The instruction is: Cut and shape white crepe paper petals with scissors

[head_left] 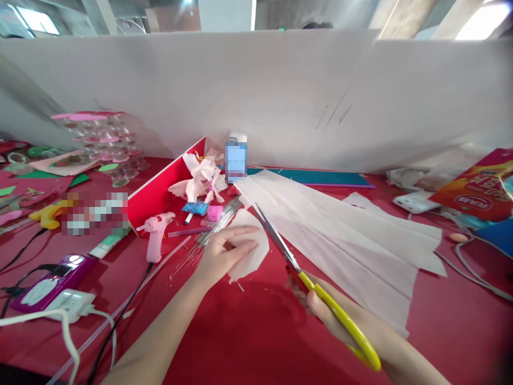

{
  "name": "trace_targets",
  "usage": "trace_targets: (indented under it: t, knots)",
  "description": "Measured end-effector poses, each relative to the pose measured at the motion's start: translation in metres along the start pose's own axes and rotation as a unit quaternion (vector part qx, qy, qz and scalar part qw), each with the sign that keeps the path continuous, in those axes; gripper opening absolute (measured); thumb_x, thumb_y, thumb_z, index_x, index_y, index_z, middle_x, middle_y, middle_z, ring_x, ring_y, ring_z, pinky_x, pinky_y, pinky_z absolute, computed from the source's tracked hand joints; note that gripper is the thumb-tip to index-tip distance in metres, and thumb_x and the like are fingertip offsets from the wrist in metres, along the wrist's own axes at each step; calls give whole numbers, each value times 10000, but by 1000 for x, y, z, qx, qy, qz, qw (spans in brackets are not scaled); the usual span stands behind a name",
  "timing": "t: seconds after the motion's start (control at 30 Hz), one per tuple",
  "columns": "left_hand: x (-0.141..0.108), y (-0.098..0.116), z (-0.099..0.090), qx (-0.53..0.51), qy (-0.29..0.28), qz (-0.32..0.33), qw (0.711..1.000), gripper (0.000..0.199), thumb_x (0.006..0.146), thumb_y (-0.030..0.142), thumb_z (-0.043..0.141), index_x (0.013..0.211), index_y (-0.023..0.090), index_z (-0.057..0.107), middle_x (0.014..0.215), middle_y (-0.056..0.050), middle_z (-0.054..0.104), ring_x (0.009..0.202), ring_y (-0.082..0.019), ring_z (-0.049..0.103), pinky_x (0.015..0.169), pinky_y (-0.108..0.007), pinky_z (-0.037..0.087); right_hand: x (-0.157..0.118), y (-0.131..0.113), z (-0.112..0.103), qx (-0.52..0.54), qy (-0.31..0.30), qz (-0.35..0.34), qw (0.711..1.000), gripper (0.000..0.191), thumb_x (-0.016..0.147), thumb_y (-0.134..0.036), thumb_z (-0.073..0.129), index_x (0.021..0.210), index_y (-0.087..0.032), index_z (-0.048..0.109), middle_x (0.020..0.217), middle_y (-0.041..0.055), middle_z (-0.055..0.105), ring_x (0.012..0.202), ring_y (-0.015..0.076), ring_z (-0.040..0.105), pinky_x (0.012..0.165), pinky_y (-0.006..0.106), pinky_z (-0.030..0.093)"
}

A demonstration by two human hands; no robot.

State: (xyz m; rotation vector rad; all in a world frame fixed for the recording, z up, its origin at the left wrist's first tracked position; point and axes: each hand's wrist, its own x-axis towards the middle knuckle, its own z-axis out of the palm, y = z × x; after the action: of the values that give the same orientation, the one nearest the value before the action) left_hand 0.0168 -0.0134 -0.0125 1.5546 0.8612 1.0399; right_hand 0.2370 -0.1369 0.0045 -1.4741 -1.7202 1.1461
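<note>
My left hand (226,248) pinches a rounded piece of white paper-like sheet (258,251) between thumb and fingers, just above the red table. Yellow-handled scissors (308,280) are gripped in my right hand (318,305), their blades pointing up and left, beside the cut piece and apart from it. Beyond the blades, long pleated white sheets (340,240) spread across the table to the right. A bundle of thin metal wires (218,227) lies behind my left hand. Small white scraps (240,286) are scattered under the cut piece.
A pink glue gun (157,235) with a black cord lies left of my hand. White artificial flowers (200,179) sit by a red divider (160,187), near a propped phone (236,162). Purple and white power adapters (56,283) occupy the left; an orange packet (476,184) and cables the right.
</note>
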Motion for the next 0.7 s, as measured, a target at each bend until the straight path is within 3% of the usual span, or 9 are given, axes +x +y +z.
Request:
trace_targets:
  t: [0.27, 0.7]
  knots:
    - [-1, 7, 1, 24, -27, 2, 999, 285, 786, 372, 720, 1032, 229, 732, 1079, -48, 736, 964, -206, 679, 800, -255, 537, -1, 3, -5, -43, -29, 29, 998, 401, 914, -587, 409, 977, -234, 588, 770, 35, 584, 687, 210, 568, 603, 316, 503]
    - [-3, 10, 3, 37, -34, 7, 999, 275, 790, 369, 712, 1027, 231, 727, 1077, -46, 732, 985, -216, 670, 828, -272, 531, 0, -12, -6, -52, -26, 23, 998, 453, 883, -641, 397, 866, -223, 570, 745, 53, 575, 653, 208, 532, 563, 321, 479]
